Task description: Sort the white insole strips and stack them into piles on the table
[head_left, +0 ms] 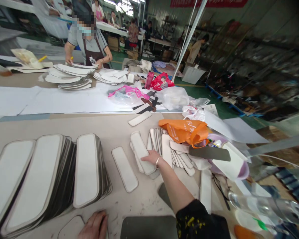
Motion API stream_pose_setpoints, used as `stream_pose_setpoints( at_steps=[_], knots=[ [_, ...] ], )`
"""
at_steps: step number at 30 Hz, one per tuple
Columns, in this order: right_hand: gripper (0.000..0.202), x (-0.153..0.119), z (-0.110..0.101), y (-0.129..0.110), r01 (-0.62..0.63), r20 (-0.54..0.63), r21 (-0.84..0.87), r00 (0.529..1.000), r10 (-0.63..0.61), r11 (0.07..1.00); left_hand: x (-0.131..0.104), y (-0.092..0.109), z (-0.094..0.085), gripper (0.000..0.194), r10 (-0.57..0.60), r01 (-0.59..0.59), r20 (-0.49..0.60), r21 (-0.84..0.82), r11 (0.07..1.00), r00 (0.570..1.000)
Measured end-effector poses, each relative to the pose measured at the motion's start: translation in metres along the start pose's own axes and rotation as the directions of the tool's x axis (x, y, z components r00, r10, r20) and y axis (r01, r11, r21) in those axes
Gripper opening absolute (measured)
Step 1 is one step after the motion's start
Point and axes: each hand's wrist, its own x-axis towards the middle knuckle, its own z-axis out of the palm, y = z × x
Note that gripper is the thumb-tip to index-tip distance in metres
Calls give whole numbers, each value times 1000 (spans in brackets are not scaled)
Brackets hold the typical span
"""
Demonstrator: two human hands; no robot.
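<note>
My right hand (153,158), with a bracelet at the wrist, reaches across the table and grips the edge of a long white panel with rounded ends (142,151). Its thumb lies on the white face; the other fingers are partly hidden. Under that panel, similar pieces show at the side. To its left a single white panel (125,169) lies flat. At the bottom edge my left hand (96,225) rests on the table, fingers close together and low, beside a beige rounded piece (71,228); the frame cuts it off.
Stacks of white panels (86,169) stand on the left. Fanned panels (180,159), an orange bag (185,130) and a dark grey piece (209,153) lie right. Another dark piece (148,228) lies in front. A clear bottle (266,205) is at right. A co-worker (89,46) sits opposite.
</note>
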Motion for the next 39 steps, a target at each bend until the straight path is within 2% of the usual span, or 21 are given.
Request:
stream_pose_setpoints(
  at_steps=[2, 4, 6, 9, 11, 12, 14, 16, 18, 20, 22, 25, 28, 30, 32, 35, 37, 39],
  knots=[
    [41, -13, 11, -1, -10, 23, 124, 1000, 7, 992, 1, 5, -3, 26, -9, 9, -3, 5, 1000, 1000],
    [46, -24, 34, -10, -36, 44, 188, 999, 28, 982, 0, 7, -3, 25, -20, 20, 3, 9, 1000, 1000],
    [50, -32, 65, -24, -23, -1, 96, 1000, 23, 995, 0, 7, -2, 24, -23, 23, 2, 8, 1000, 1000],
    [47, -39, 108, -43, -4, -164, -131, 986, -18, 991, 1, 10, -5, 22, -29, 29, 2, 9, 1000, 1000],
    [50, -40, 124, -51, -55, -207, -176, 978, 18, 983, 3, 14, -8, 20, -39, 39, 13, 12, 999, 999],
    [54, -40, 127, -54, -78, -186, -168, 982, 46, 983, 4, 16, -10, 20, -42, 42, 22, 12, 999, 999],
    [65, -41, 123, -56, -93, -91, -121, 992, 82, 988, 6, 19, -13, 18, -48, 48, 31, 12, 999, 998],
    [74, -45, 109, -58, -62, -18, -101, 998, 61, 993, 6, 20, -14, 17, -60, 60, 30, 11, 998, 998],
    [63, -54, 90, -58, 20, -36, -185, 999, -28, 982, 4, 20, -13, 16, -68, 68, 32, 1, 998, 997],
    [41, -68, 71, -59, 94, -107, -330, 985, -136, 939, 3, 20, -12, 17, -74, 75, 39, -16, 997, 996],
    [31, -80, 58, -58, 103, -149, -445, 971, -187, 890, 2, 20, -12, 17, -83, 84, 42, -28, 996, 996],
    [31, -87, 56, -52, 57, -102, -547, 986, -135, 835, 3, 21, -13, 18, -95, 96, 41, -31, 995, 995],
    [40, -83, 70, -40, 34, -90, -574, 991, -104, 818, 4, 21, -14, 20, -108, 110, 62, -31, 993, 992],
    [43, -78, 80, -33, 29, -132, -516, 985, -113, 856, 5, 21, -15, 21, -114, 117, 72, -36, 993, 991],
    [31, -74, 84, -28, 28, -143, -425, 985, -98, 905, 5, 21, -15, 22, -116, 119, 69, -42, 992, 991],
    [16, -73, 80, -23, 17, -139, -337, 988, -67, 941, 4, 19, -15, 23, -103, 106, 47, -58, 993, 994],
    [18, -77, 71, -21, 81, -177, -197, 977, -116, 977, 4, 17, -14, 24, -90, 92, 31, -76, 993, 995],
    [23, -85, 60, -18, 231, -241, 59, 947, -211, 971, 3, 16, -14, 25, -82, 85, 27, -99, 991, 996]
  ],
)
